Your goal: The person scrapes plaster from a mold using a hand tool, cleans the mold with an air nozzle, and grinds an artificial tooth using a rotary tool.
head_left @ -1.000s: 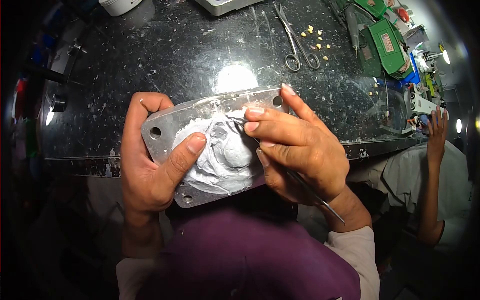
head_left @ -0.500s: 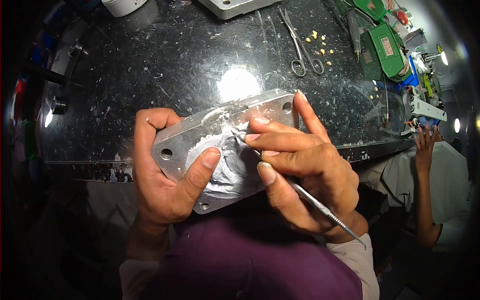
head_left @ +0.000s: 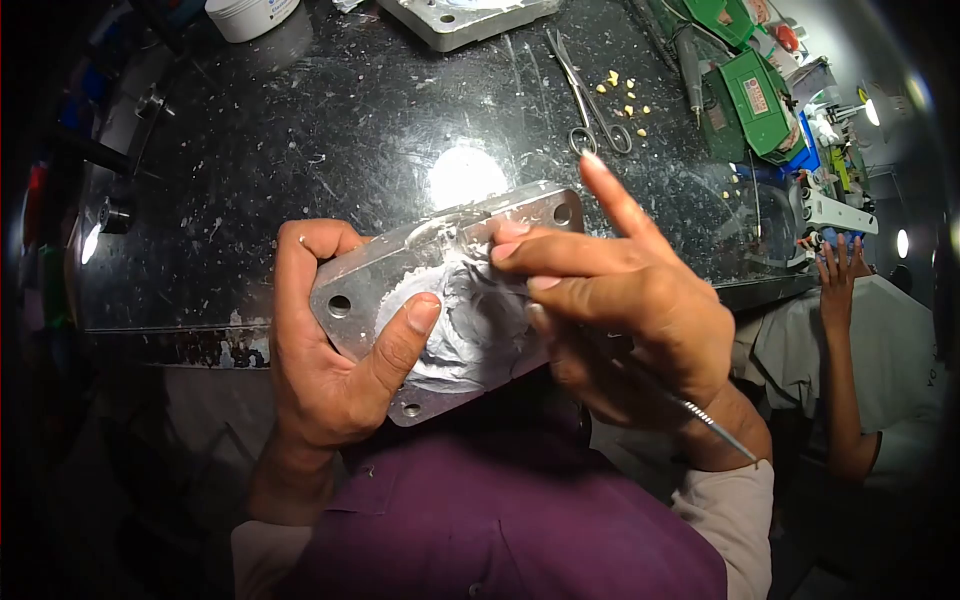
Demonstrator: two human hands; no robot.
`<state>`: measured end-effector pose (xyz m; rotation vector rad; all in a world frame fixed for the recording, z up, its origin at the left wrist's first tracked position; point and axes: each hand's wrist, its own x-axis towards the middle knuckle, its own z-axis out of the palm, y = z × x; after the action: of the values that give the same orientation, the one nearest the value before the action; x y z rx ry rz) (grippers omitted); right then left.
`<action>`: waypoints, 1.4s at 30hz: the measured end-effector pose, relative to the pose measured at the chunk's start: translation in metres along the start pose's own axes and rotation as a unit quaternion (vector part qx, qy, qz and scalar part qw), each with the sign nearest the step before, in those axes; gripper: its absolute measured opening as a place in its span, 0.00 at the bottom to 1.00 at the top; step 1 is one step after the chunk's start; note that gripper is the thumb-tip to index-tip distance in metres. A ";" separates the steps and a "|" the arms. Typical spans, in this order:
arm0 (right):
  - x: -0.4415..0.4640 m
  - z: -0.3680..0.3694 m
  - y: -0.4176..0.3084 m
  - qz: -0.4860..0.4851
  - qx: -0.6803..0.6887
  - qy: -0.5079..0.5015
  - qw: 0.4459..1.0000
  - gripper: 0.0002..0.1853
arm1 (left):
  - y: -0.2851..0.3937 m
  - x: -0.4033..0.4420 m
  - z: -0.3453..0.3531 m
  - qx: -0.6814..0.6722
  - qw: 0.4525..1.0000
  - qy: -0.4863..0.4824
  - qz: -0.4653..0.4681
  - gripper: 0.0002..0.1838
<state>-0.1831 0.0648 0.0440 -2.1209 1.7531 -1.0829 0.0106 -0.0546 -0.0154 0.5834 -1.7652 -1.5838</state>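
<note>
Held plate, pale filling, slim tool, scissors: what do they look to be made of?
Plate: scuffed grey metal, perhaps aluminium; dull sheen, clean-edged round holes.
Filling: matte plaster or putty, by its chalky colour and folded ridges; set or soft, can't tell.
Tool: smooth metal, likely steel; bright glints along the ribbed shaft.
Scissors: shiny metal throughout, probably steel; blades and loops both gleam.

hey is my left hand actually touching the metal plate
Touching: the head view shows the left hand wrapped around the metal plate's edge, thumb in front.
</note>
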 end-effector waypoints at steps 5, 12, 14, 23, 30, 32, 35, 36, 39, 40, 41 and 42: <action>0.001 -0.003 0.010 0.001 0.070 0.000 0.998 0.13 | -0.001 0.001 0.002 -0.010 1.000 0.003 -0.009 0.22; 0.006 0.001 0.014 -0.060 -0.019 0.026 0.998 0.11 | 0.002 0.000 0.003 -0.013 1.000 0.009 -0.021 0.22; 0.010 -0.003 0.013 -0.086 -0.058 0.018 0.994 0.11 | 0.003 0.002 0.002 -0.014 1.000 0.005 -0.021 0.22; -0.005 0.005 0.018 0.016 0.136 0.034 0.990 0.11 | 0.002 0.001 0.007 -0.005 1.000 0.023 -0.005 0.21; -0.005 0.017 0.017 -0.041 0.054 0.122 0.990 0.12 | -0.002 -0.010 0.032 -0.003 0.989 0.145 -0.006 0.18; -0.014 0.024 0.005 -0.012 0.104 0.129 0.986 0.11 | 0.002 -0.013 0.039 -0.012 0.979 0.203 0.026 0.21; -0.030 0.048 -0.004 0.053 0.178 0.157 0.970 0.10 | 0.006 -0.044 0.013 0.384 0.914 0.098 0.084 0.26; -0.034 0.054 -0.006 0.055 0.196 0.157 0.966 0.09 | 0.004 -0.056 0.015 0.352 0.930 0.094 0.045 0.31; -0.036 0.053 -0.007 0.012 0.134 0.109 0.985 0.11 | 0.008 -0.071 0.013 0.400 0.913 0.043 0.071 0.37; -0.036 0.052 -0.007 0.026 0.145 0.110 0.983 0.11 | 0.011 -0.069 0.010 0.457 0.883 0.016 0.105 0.44; -0.036 0.049 -0.006 0.038 0.159 0.103 0.981 0.11 | 0.008 -0.068 0.007 0.455 0.884 0.021 0.108 0.44; -0.033 0.046 -0.007 0.035 0.166 0.098 0.981 0.10 | 0.003 -0.066 0.006 0.381 0.914 0.048 0.131 0.48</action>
<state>-0.1497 0.0835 0.0016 -1.7922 1.5743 -1.4898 0.0508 -0.0022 -0.0256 0.7179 -2.2535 -0.6316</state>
